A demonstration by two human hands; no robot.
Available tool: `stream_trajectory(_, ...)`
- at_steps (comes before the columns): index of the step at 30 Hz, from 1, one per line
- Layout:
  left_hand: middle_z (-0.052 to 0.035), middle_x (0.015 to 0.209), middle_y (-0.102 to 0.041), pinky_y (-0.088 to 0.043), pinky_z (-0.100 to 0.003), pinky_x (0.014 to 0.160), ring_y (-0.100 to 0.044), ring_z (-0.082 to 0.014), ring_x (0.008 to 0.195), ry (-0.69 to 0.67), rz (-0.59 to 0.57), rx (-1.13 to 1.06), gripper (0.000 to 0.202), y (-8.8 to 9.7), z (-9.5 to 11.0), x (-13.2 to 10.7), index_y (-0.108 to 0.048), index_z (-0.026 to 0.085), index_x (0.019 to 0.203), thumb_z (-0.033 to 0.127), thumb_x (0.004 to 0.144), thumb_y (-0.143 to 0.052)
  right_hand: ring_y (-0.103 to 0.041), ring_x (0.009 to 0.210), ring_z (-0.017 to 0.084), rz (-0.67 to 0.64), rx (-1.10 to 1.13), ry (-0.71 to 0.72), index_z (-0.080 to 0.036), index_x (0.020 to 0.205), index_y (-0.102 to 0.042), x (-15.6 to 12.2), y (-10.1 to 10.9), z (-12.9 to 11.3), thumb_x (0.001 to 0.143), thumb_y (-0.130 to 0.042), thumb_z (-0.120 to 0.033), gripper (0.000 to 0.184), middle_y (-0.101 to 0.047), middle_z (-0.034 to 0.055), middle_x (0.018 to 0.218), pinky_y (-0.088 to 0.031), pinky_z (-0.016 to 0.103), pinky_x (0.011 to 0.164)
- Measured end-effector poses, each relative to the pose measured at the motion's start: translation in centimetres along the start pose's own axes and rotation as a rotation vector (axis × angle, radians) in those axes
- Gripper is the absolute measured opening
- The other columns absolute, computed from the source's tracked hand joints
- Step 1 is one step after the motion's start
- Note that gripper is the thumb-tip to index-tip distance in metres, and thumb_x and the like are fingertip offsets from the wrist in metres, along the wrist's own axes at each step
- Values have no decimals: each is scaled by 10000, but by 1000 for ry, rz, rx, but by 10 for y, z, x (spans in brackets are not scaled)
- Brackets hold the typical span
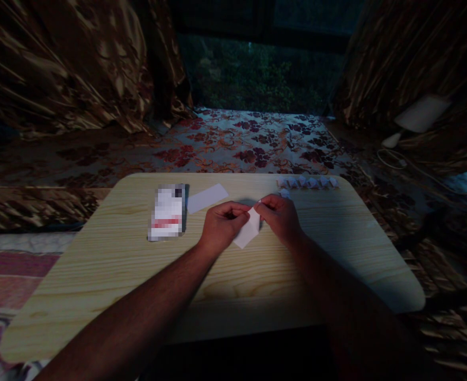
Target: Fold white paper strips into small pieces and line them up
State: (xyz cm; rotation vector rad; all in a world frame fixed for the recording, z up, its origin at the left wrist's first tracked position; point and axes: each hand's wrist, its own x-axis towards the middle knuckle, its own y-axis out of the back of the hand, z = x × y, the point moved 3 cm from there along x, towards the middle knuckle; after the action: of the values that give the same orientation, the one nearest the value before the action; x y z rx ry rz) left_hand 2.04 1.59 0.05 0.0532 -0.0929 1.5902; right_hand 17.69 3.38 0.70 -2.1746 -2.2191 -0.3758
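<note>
A small piece of white paper (248, 230) is between my two hands above the middle of the table. My left hand (224, 221) pinches its upper left edge between thumb and fingers. At the paper's top corner, my right hand (280, 216) is closed on it with thumb and forefinger. The paper's lower end hangs down to a point, and its upper part is partly hidden by my fingers. Beyond my left hand lies a flat white paper strip (208, 198). Several small pale folded pieces (308, 182) stand in a row past my right hand.
A blurred-out white and red rectangular object with a dark edge (165, 212) lies on the left of the wooden table (110, 264). Behind are a flowered cloth ledge (253, 143), patterned curtains (78, 63) and a window. A white lamp (422, 114) with a cord is at right.
</note>
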Motion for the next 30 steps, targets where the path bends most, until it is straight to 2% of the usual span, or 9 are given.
stream_trajectory(30,4,615,-678,-378,-199,462,-539,-84,483,87,-63,-22,150,-1,0,1,-751,160,794,206,652,-754,-470,503,107,99,-34,50,-185,636,-631,-1,5,1,767,-625,-272,157,-531,-38,512,-368,238,502)
